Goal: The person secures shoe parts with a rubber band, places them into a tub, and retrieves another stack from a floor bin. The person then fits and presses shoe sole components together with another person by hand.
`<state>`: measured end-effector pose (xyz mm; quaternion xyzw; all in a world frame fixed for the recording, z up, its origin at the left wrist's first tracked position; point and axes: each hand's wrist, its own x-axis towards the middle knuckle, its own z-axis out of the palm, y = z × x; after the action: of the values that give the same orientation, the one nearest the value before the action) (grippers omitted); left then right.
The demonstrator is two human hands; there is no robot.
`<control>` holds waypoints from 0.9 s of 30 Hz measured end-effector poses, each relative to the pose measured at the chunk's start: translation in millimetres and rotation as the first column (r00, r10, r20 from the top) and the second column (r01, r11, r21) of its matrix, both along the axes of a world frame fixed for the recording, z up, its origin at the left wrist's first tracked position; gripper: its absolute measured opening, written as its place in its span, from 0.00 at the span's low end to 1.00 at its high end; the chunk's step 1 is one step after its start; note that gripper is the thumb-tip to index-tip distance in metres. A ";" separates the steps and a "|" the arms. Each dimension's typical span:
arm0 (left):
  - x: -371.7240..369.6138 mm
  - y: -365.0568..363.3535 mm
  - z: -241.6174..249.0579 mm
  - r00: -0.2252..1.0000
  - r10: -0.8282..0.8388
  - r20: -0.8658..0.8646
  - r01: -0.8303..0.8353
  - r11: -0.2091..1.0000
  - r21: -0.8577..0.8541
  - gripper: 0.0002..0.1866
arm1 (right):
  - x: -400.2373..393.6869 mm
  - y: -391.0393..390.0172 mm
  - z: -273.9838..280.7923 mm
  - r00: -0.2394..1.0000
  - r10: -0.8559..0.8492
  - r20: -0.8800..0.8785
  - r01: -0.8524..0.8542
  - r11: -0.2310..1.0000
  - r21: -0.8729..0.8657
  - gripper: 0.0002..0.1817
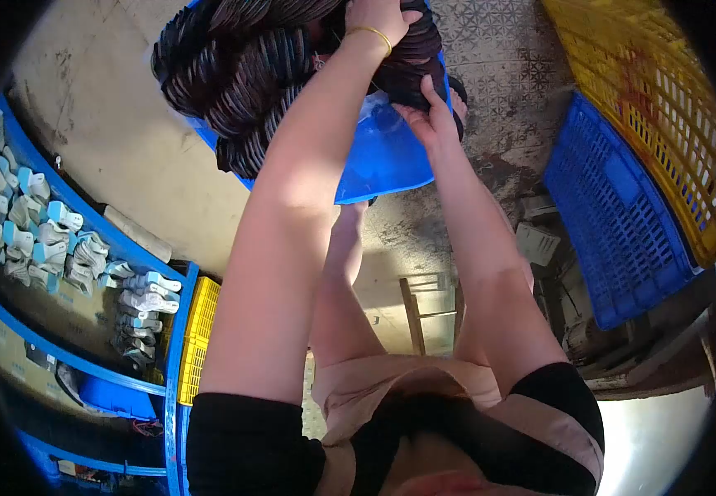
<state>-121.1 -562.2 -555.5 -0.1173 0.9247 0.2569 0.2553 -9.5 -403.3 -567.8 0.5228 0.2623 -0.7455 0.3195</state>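
Note:
A blue bin [387,157] at the top of the view is heaped with rows of thin, dark, curved pieces [254,78] packed tightly together; their exact kind I cannot make out. My left hand [378,23], with a yellow bangle at the wrist, grips the upper part of a stack at the bin's right side; some of its fingers are cut off by the frame's top edge. Lower down, my right hand [430,120] holds the near end of that dark stack [407,78], thumb up along its side and fingers at its underside.
On the left, a blue metal rack [172,364] carries many grey-white pieces with light-blue parts [48,227]. A yellow crate [201,331] stands beside it. To the right lean a blue crate [614,215] and a yellow crate [663,107]. A wooden frame [413,318] is near my legs.

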 end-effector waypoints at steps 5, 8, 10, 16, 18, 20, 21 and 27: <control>69.3 20.6 -14.0 0.927 -0.073 -0.368 0.040 0.994 -0.097 0.19 | 30.1 13.2 19.0 0.984 0.104 -0.144 -0.097 0.994 0.054 0.26; 122.7 33.1 12.6 0.880 0.069 -0.470 -0.064 0.998 0.026 0.18 | 58.5 22.7 55.3 0.973 0.133 -0.191 -0.116 0.988 0.097 0.28; 141.4 43.2 40.7 0.872 0.069 -0.484 -0.054 0.998 0.044 0.17 | 76.1 29.5 87.1 0.972 0.112 -0.207 -0.086 0.987 0.132 0.29; 176.6 69.0 192.4 0.871 0.141 -0.471 -0.045 0.977 0.208 0.19 | 101.2 59.0 230.3 0.901 0.183 -0.394 -0.055 0.948 0.314 0.38; 192.3 69.4 261.3 0.880 0.074 -0.470 0.026 0.979 0.202 0.22 | 114.7 81.6 279.5 0.802 0.341 -0.490 -0.111 0.891 0.439 0.45; 207.9 77.3 333.0 0.868 -0.034 -0.495 0.130 0.978 0.162 0.25 | 130.5 100.7 337.0 0.810 0.257 -0.527 -0.004 0.901 0.434 0.37; 215.0 81.9 372.5 0.860 -0.093 -0.502 0.192 0.970 0.149 0.26 | 141.9 108.3 364.5 0.835 0.205 -0.510 0.018 0.917 0.398 0.29; 246.7 156.1 574.1 0.611 -0.433 -0.663 0.571 0.821 -0.010 0.31 | 198.2 195.7 557.8 0.867 0.145 -0.477 0.061 0.919 0.390 0.22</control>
<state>125.6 -406.1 18.5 0.2690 0.9180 0.2912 -0.0020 188.7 -207.6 -10.1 0.3607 0.4910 -0.7793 0.1465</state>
